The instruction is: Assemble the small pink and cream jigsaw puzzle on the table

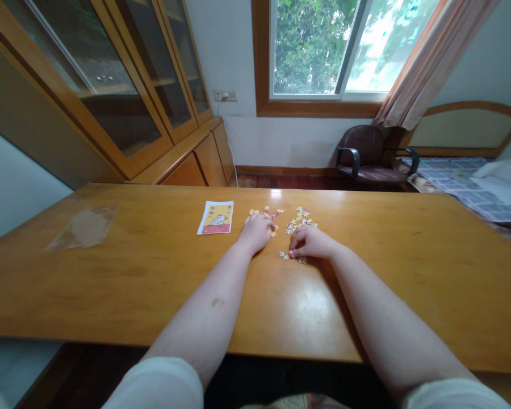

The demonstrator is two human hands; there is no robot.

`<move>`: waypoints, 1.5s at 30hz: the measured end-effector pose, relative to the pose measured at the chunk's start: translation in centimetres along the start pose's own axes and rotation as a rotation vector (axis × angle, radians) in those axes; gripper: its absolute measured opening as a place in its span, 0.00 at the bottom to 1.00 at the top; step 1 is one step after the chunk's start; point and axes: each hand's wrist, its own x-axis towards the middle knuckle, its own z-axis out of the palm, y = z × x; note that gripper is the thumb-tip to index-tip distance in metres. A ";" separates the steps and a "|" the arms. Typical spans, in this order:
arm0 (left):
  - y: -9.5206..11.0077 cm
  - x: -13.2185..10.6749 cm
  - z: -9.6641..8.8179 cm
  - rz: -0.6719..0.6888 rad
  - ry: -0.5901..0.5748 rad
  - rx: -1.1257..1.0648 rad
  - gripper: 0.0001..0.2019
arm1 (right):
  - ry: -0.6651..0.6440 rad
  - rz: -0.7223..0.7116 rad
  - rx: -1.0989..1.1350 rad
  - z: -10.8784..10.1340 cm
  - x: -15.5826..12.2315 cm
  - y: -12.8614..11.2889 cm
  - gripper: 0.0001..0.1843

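My right hand is closed in a pinch, its thumb and fingertips on a small pink puzzle piece at the tabletop. Close by lie a few loose pieces, partly hidden by the fingers. Just beyond that hand is a pile of yellow, white and pink puzzle pieces. My left hand rests palm down at the edge of another scattered group of puzzle pieces, fingers loosely bent and somewhat apart. Nothing shows in its grip, though its underside is hidden.
Left of my hands lies a picture card with a cartoon animal on yellow and pink. A clear plastic bag is farther left on the wooden table. Beyond the table stand a glass-door cabinet and an armchair.
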 end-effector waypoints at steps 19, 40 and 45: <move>0.0 0.1 0.1 0.022 -0.019 -0.051 0.17 | 0.283 0.135 -0.176 0.1 0.2 1.6 0.05; 0.4 0.1 0.0 0.112 -0.051 -0.088 0.15 | 0.262 0.293 -0.098 1.3 0.9 0.4 0.11; 0.5 -0.2 0.2 0.152 -0.086 -0.088 0.17 | 0.346 0.198 -0.306 1.3 0.9 0.4 0.07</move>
